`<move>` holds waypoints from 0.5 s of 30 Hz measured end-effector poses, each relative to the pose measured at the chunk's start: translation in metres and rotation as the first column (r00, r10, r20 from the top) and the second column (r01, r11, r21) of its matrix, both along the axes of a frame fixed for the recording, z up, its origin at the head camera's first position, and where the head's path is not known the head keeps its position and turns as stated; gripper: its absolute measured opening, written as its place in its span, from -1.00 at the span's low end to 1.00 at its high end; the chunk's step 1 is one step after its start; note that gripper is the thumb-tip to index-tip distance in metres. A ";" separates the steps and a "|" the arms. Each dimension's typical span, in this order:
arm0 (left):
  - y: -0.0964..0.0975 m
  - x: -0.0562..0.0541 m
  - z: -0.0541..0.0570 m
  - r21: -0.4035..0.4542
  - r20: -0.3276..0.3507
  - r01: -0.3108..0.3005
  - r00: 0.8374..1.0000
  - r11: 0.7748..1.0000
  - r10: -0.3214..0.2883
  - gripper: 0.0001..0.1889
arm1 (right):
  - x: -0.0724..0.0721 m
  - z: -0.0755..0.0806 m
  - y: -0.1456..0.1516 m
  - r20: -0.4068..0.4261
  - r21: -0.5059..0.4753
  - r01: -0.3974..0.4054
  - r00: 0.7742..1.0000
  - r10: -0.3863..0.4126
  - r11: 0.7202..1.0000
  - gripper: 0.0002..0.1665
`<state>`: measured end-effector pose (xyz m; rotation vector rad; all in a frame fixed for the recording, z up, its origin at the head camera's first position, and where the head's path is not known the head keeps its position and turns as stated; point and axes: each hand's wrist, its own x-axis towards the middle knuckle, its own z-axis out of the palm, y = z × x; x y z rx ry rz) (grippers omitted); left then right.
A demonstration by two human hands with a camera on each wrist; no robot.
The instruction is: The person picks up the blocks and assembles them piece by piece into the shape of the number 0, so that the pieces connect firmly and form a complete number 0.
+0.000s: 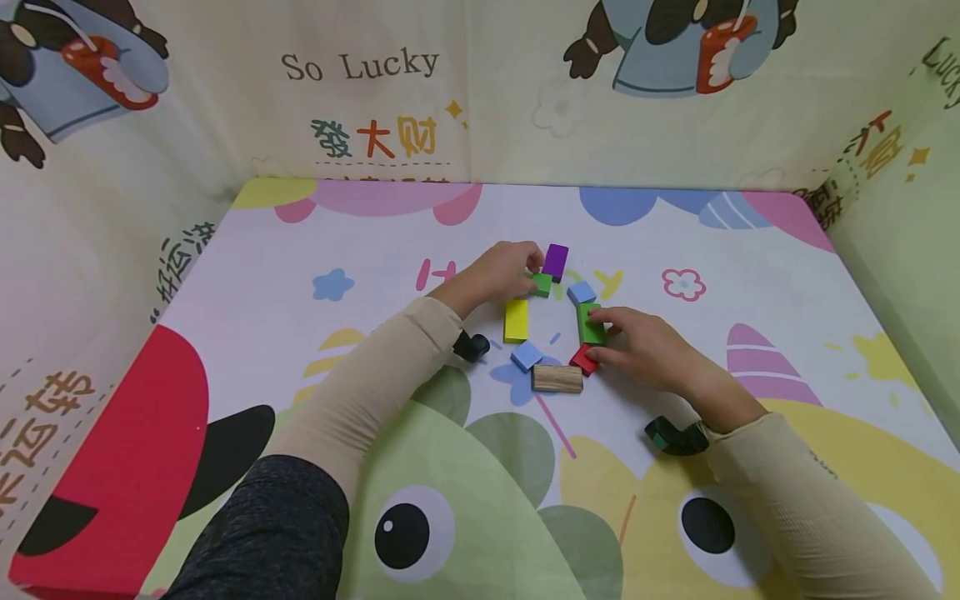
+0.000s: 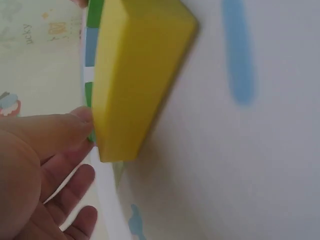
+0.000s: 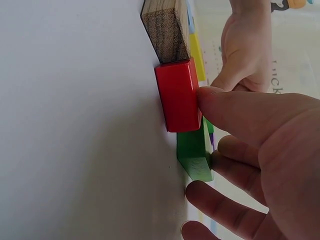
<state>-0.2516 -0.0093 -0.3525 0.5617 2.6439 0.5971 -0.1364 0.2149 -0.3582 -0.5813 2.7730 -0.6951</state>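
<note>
Small coloured blocks lie in a ring on the printed mat. At the ring's far side my left hand (image 1: 504, 271) pinches a small green block (image 1: 542, 285) between thumb and forefinger, close to a purple block (image 1: 556, 262). My right hand (image 1: 651, 348) rests its thumb on a red block (image 1: 582, 360) and its forefinger on a long green block (image 1: 591, 327). A wood-grain block (image 1: 557, 380) meets the red one in the right wrist view. Around the ring also lie a yellow block (image 2: 135, 80) and two light blue blocks, one the near blue block (image 1: 527, 356).
The far light blue block (image 1: 581, 292) sits beyond the long green one. Dark wrist cameras, such as the right camera (image 1: 675, 437), hang under both wrists near the mat (image 1: 420, 242). Printed cloth walls (image 1: 510, 125) stand behind and at both sides.
</note>
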 end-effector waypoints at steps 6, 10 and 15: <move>-0.006 0.001 0.000 0.024 -0.007 0.007 1.000 1.000 -0.007 -0.64 | 0.000 0.000 -0.001 0.004 0.003 0.001 1.000 -0.001 1.000 -0.31; -0.011 0.000 0.000 0.035 -0.010 0.004 1.000 0.999 -0.004 -0.66 | 0.000 0.000 -0.001 0.006 0.004 0.004 1.000 -0.004 1.000 -0.32; -0.017 -0.001 -0.004 0.054 -0.017 0.000 1.000 0.999 0.001 -0.65 | 0.001 0.001 -0.002 0.008 0.008 0.009 1.000 -0.009 1.000 -0.31</move>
